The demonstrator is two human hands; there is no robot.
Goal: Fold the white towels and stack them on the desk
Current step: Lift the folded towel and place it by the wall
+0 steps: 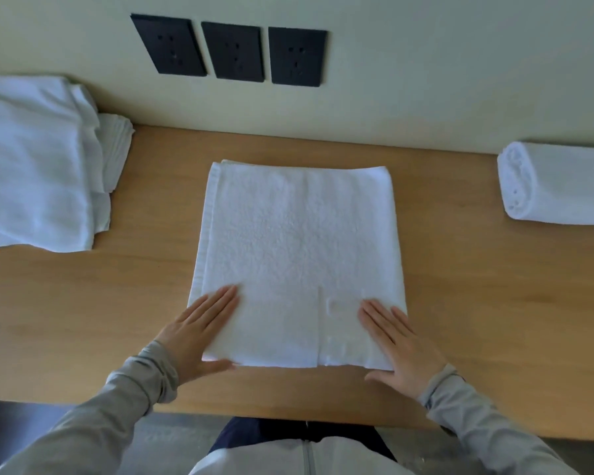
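White terry, already folded into a near-square, the towel (299, 255) lies flat in the middle of the bench (460, 269), its near edge at 6 o'clock just in front of the person. Both hands are spread and flat, gripping nothing. The left hand (199, 334) presses the corner at 7 o'clock and the right hand (396, 341) the corner at 5 o'clock. Straight fingers lie on the cloth, and each thumb rests on the wood just off the near edge.

This looks like the smoothing step ahead of another fold. To do it well, I would sweep the palms from 6 o'clock toward 12 with even pressure, pushing trapped air out of the far edge. A short upright crease (318, 320) runs in from the near edge, and it should be flattened first. Lower layers peek out along the 9 o'clock side and at the 11 o'clock corner. They need squaring up before folding, or the offset will likely grow.

For the fold itself, the thumbs are well placed to slide under the near edge. Lifting both corners together should keep the layers from skewing.

A loose heap of towels (35, 173) waits at 9 o'clock, well apart, and a rolled towel (556, 186) lies at 3 o'clock.
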